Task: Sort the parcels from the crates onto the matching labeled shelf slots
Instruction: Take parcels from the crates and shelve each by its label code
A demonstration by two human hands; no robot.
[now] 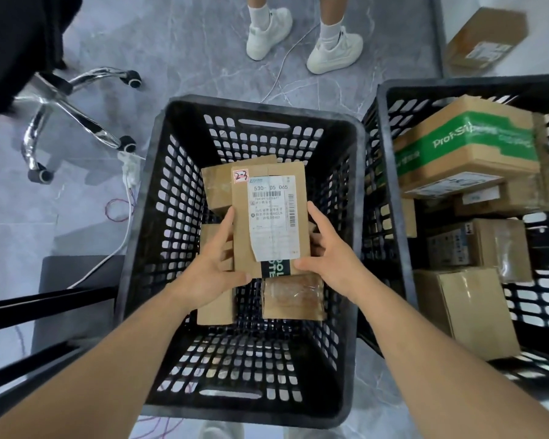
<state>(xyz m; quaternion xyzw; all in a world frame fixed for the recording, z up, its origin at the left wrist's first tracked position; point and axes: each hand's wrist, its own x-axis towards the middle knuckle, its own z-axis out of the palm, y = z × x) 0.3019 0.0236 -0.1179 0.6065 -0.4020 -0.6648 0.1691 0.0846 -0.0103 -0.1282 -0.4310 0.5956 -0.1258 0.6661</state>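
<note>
- Head view, fingers first: the left hand [214, 267] has its thumb curled under the near corner of a cardboard parcel [268, 217] and its fingers laid along that parcel's left edge, so it grips the box from the left side.
- On the parcel's right side, the right hand [325, 253] mirrors this, index finger stretched up the right edge, thumb hooked across the near corner over a dark green band, the other fingers curled behind the box.
- Held between both hands, the parcel sits above the middle of a black perforated crate [244, 403], its white shipping label [271, 217] facing up with "530- D5 065" printed at the top and a small red-marked sticker [241, 176] at the label's far left corner.
- Beneath and around the parcel, several smaller brown boxes [293, 299] lie on the crate's floor.
- Right of that crate, touching it, stands a second black crate [390, 90] packed with cartons, one wrapped in green printed tape [476, 137].
- Beyond the second crate, one more carton [487, 39] lies on the grey marble-patterned floor.
- Beyond the first crate stands a person in white sneakers [301, 36].
- Left of the first crate is a chrome chair base [73, 122] on casters, with a white cable [124, 242] running past it.
</note>
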